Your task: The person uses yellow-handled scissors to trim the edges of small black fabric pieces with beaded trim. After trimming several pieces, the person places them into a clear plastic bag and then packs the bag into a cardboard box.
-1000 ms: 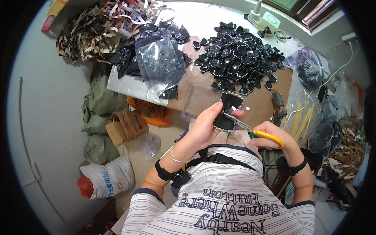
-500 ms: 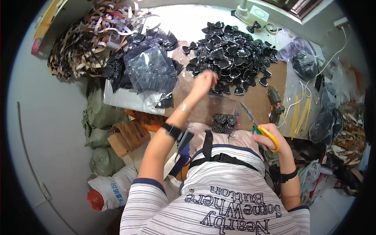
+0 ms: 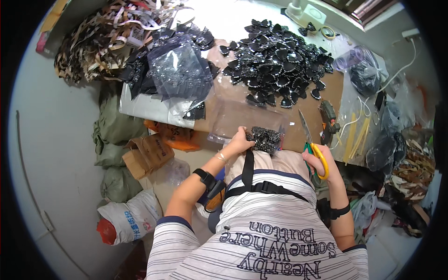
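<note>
My left hand (image 3: pixel 240 141) is closed at the left edge of a black sparkly bow (image 3: pixel 266 139), its fingers and thumb pinching that side. The bow lies at the table's near edge, just in front of my lap. Beyond it rests a clear plastic bag (image 3: pixel 233 116), spread flat. In my right hand (image 3: pixel 322 163) is a pair of scissors (image 3: pixel 308 130) with yellow and green handles, the blades pointing away from me and nearly together. A large heap of black bows with shiny trim (image 3: pixel 280 65) covers the far middle of the table.
At the left lie black bows under clear plastic packaging (image 3: pixel 179 77) and a tangle of ribbon strips (image 3: pixel 93 46). A glue gun (image 3: pixel 328 114) and yellow glue sticks (image 3: pixel 358 137) are right of the scissors. A cardboard box (image 3: pixel 148 156) and sacks (image 3: pixel 120 135) stand below left.
My left hand has come back from the heap of bows toward me, down to the sparkly bow at the near edge. The scissors have tilted more upright in my right hand.
</note>
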{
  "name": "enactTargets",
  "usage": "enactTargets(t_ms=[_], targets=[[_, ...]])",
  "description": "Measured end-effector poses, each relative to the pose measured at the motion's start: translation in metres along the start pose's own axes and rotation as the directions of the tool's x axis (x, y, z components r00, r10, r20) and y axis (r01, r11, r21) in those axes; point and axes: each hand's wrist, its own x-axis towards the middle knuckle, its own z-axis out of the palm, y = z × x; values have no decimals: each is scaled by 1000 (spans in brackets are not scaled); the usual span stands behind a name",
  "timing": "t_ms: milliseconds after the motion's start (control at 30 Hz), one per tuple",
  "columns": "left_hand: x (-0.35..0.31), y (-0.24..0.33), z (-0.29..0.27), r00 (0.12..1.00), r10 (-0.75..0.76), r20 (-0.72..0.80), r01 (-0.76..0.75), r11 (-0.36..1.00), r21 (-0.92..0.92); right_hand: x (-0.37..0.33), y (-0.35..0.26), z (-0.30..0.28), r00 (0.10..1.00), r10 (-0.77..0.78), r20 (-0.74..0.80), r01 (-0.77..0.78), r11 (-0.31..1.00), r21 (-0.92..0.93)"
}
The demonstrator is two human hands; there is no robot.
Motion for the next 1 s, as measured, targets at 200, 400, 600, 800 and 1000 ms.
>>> enactTargets(t_ms=[200, 400, 600, 800, 1000], targets=[[-6, -6, -6, 986, -4, -165, -122, 657, -744, 16, -8, 20, 990, -89, 110, 121, 936, -331], [-49, 76, -82, 979, 177, 106, 99, 49, -994, 21, -29, 29, 968, -173, 184, 250, 751, -611], [-81, 118, -101, 939, 320, 123, 207, -245, -947, 7, -52, 28, 932, -220, 289, 362, 506, -783], [-100, 141, -99, 953, 297, 68, 111, -130, -985, -7, -63, 28, 945, -236, 228, 321, 515, -795], [-106, 145, -98, 965, 262, 29, 48, -69, -996, -11, -63, 27, 909, -326, 260, 359, 296, -885]])
